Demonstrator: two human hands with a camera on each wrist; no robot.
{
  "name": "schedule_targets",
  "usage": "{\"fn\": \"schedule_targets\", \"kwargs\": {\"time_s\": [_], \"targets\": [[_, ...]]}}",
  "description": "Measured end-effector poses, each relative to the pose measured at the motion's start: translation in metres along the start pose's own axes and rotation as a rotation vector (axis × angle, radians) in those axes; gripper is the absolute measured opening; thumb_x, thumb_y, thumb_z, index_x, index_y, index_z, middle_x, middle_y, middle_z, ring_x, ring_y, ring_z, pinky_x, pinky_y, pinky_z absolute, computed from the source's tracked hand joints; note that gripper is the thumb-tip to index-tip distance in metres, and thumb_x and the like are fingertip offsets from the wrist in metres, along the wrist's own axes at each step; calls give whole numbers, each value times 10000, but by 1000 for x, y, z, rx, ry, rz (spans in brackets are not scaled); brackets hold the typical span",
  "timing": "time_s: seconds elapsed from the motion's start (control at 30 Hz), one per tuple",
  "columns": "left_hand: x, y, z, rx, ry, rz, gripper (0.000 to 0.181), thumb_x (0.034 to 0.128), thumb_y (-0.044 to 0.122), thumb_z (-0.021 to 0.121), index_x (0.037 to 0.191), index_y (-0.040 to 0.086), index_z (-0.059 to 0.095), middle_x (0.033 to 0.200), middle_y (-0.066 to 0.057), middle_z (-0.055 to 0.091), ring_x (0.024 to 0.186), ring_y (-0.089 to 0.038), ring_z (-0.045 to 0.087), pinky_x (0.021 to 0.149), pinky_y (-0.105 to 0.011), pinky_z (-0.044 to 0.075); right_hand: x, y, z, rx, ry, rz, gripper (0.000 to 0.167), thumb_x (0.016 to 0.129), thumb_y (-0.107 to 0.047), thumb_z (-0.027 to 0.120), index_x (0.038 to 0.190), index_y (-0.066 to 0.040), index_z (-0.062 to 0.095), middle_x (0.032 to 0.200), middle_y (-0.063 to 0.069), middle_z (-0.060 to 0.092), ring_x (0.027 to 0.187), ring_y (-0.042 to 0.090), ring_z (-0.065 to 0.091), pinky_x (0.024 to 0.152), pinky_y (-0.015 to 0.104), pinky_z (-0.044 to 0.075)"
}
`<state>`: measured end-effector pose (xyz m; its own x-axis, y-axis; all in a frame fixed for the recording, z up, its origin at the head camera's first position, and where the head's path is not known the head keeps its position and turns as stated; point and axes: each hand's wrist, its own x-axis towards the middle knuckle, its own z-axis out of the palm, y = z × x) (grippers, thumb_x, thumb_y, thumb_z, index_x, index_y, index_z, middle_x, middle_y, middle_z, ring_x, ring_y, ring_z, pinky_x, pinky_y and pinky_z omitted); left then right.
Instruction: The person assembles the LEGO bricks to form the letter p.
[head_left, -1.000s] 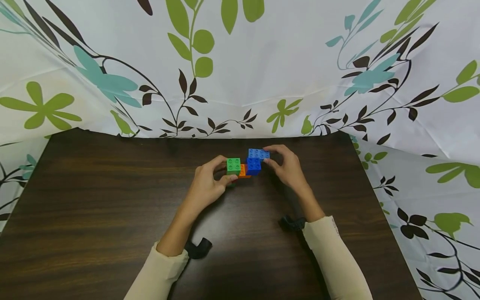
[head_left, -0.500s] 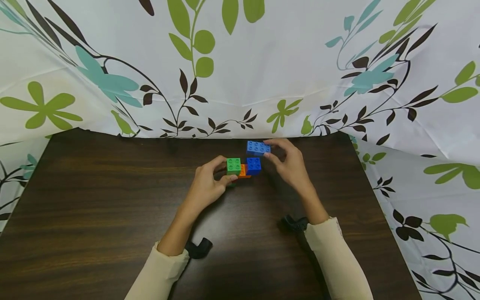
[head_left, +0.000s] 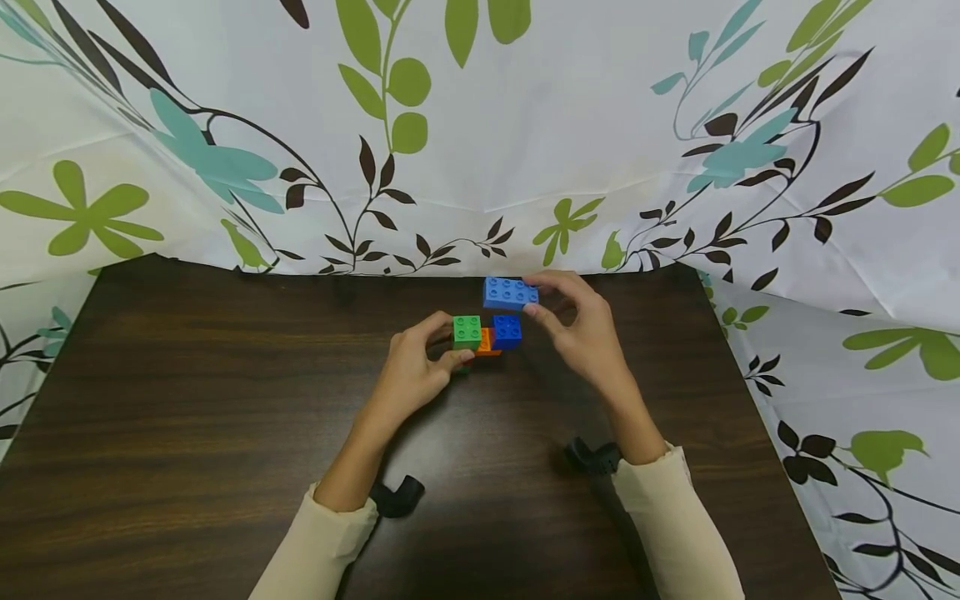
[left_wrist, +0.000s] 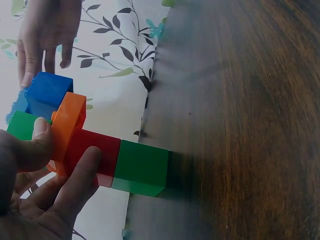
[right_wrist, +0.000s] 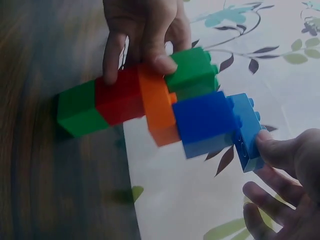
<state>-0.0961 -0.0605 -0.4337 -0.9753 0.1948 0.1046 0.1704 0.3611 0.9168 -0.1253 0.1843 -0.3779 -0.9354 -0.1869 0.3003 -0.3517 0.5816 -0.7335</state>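
My left hand (head_left: 412, 371) grips a stack of toy building bricks near the table's far side. Lowest is a dark green brick (left_wrist: 141, 167), then a red brick (left_wrist: 102, 141) and an orange brick (right_wrist: 161, 117) lying across. A bright green brick (head_left: 467, 328) and a dark blue brick (head_left: 507, 332) sit side by side on the orange one. My right hand (head_left: 585, 337) pinches a lighter blue, longer brick (head_left: 508, 292) by its right end, slightly tilted, just above the dark blue brick. Whether those two touch, I cannot tell.
A dark wood table (head_left: 225, 417) lies underneath. Behind it hangs a white cloth (head_left: 480, 167) with a leaf print, close beyond the bricks. Black straps (head_left: 397, 497) hang at both wrists.
My right hand has lifted the lighter blue brick away from beside the dark blue brick, moving it up in the head view, then slightly left. The left hand and stack stay put.
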Motion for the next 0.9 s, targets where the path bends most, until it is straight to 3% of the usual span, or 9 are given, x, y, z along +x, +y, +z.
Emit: {"fn": "schedule_targets", "kwargs": {"time_s": [0.13, 0.6, 0.9], "targets": [[0, -1, 0, -7, -4, -1, 304, 928, 112, 847, 1189, 79, 696, 1255, -193, 784, 1219, -354, 749, 1044, -583, 583, -3, -8, 0, 12, -20, -10, 348, 966, -86, 803, 1309, -98, 746, 1321, 90, 712, 1153, 263, 635, 822, 305, 555], [0, -3, 1, -17, -6, 1, 320, 930, 121, 846, 1213, 73, 703, 1251, -187, 786, 1213, -348, 754, 1056, -579, 579, -11, -25, 7, 40, -143, -68, 327, 951, -61, 814, 1270, -99, 750, 1326, 80, 717, 1175, 254, 625, 877, 490, 569], [0, -4, 0, -34, -12, -8, 326, 935, 120, 843, 1224, 69, 702, 1247, -194, 786, 1228, -359, 745, 1064, -575, 578, -10, -25, 9, 13, -187, -93, 328, 945, -79, 826, 1263, -126, 761, 1329, 66, 712, 1168, 283, 617, 886, 477, 556]]}}
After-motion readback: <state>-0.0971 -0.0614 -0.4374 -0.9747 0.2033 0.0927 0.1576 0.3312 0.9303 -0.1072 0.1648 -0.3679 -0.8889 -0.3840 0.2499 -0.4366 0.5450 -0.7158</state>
